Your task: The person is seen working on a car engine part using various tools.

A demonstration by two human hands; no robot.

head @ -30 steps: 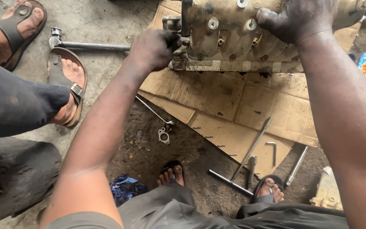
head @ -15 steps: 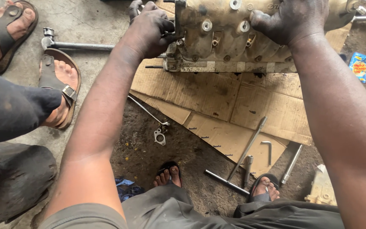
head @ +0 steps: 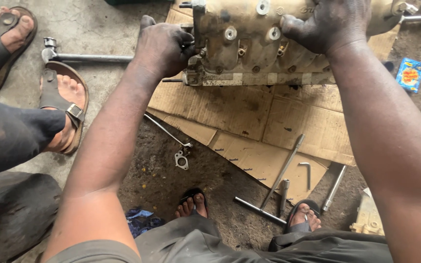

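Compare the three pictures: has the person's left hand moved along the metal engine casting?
No. The left hand grips the same left end of the metal casting throughout; only the camera shifts.

Dirty floor (head: 162, 180) carries flattened cardboard (head: 249, 112) with the metal casing (head: 249, 53) sitting on it; T-wrench (head: 278, 178), hex key (head: 307, 171) near its edge; gasket (head: 181, 159), blue packet (head: 411, 74), long bar (head: 88, 58) on bare ground.

Grimy matt cast-metal housing (head: 269, 44); creased brown cardboard (head: 269, 122); bare steel rods (head: 282, 171); rough concrete floor (head: 98, 29).
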